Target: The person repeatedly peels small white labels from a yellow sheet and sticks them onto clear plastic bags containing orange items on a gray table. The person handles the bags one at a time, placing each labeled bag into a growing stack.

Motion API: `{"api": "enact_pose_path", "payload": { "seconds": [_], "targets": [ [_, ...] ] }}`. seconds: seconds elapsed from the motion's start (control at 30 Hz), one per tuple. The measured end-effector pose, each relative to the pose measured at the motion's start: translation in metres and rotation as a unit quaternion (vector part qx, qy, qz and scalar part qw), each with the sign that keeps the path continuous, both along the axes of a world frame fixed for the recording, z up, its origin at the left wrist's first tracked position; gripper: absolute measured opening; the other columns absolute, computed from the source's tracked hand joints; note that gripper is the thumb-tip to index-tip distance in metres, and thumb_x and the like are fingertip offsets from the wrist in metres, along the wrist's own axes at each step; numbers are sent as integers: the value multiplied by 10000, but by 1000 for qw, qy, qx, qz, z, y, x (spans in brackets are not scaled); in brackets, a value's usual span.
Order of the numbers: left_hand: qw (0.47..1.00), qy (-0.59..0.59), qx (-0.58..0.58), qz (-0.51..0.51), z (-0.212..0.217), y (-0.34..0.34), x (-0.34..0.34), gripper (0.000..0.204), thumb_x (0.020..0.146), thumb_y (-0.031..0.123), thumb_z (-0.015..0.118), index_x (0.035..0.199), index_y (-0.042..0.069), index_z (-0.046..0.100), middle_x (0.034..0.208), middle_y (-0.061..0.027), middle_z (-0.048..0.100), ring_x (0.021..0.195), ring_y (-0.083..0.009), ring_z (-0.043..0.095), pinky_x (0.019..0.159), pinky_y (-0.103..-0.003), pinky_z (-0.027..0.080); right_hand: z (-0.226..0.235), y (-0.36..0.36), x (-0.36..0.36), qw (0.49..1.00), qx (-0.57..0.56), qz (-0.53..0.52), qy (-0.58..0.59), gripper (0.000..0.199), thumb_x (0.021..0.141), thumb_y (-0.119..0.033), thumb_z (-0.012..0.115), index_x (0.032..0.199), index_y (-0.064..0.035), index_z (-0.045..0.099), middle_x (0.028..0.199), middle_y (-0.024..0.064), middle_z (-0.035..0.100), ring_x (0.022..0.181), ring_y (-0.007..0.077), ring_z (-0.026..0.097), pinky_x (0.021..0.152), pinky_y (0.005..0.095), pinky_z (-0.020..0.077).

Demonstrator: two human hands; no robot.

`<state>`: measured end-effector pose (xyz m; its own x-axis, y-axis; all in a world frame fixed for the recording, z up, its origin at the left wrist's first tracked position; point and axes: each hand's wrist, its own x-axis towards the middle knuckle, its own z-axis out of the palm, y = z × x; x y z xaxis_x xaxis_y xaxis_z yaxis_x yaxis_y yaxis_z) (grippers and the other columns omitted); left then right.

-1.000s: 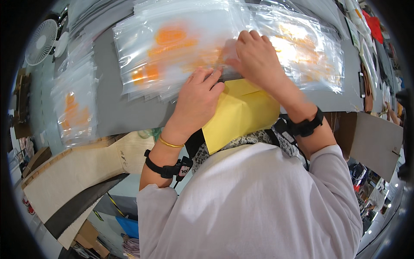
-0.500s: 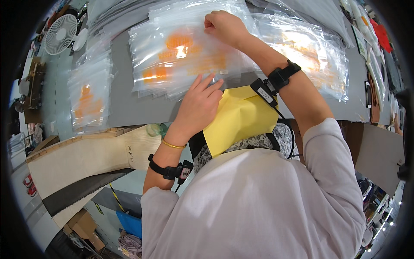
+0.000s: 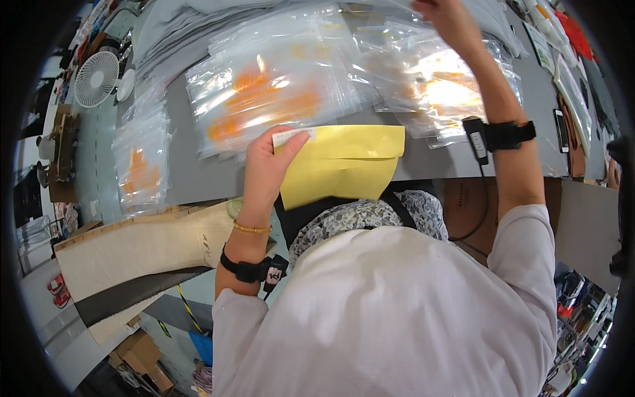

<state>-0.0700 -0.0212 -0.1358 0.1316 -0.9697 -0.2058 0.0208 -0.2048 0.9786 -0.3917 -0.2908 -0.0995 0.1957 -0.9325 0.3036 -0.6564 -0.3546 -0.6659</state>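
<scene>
Yellow paper (image 3: 340,172), just on the near side of the middle bags (image 3: 264,99), pinched at its upper left corner between thumb and fingers of the left hand (image 3: 266,159). Probably light, bendy, easily creased; best taken by its edges. Right of those bags, near their far end: right hand (image 3: 450,20), fingers bent, partly out of view, hold impossible to judge.

Free tabletop (image 3: 182,159) beside leftmost bags (image 3: 140,169)

Hands (image 3: 263,162) farther apart (label (image 3: 289,137) newly visible)
</scene>
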Motion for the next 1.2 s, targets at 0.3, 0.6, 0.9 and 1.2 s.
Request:
{"api": "enact_pose_path", "payload": {
  "seconds": [0.3,0.6,0.9,1.2],
  "targets": [
    [981,193,14,19,-10,-13,-32,246,1081,205,640,1215,6,697,1068,-40,754,881,-75,704,751,-249,571,-19,132,40,981,-138,132,17,275,870,-153,830,1128,-99,752,1117,73,713,987,306,680,878,393,563],
    [967,249,25,45,-36,7,-43,229,1075,216,648,1178,19,704,1026,-38,757,838,-80,706,728,-245,565,-51,216,102,977,-145,156,16,191,835,-89,828,1020,-94,780,958,18,691,810,196,672,623,327,555],
    [943,-277,-183,23,-31,4,-8,137,1007,154,703,1005,18,721,887,-56,721,796,-240,677,751,-298,541,-36,199,115,961,180,118,-175,104,944,-130,765,966,-29,765,995,-3,717,845,107,652,716,259,482],
    [813,-446,-330,-179,-37,-13,16,132,872,60,735,990,9,704,1131,-117,665,1091,-318,659,923,-408,558,-85,153,146,972,199,112,-58,163,896,-171,783,891,-8,785,1092,53,731,1027,261,660,918,385,546]
  ]
}}
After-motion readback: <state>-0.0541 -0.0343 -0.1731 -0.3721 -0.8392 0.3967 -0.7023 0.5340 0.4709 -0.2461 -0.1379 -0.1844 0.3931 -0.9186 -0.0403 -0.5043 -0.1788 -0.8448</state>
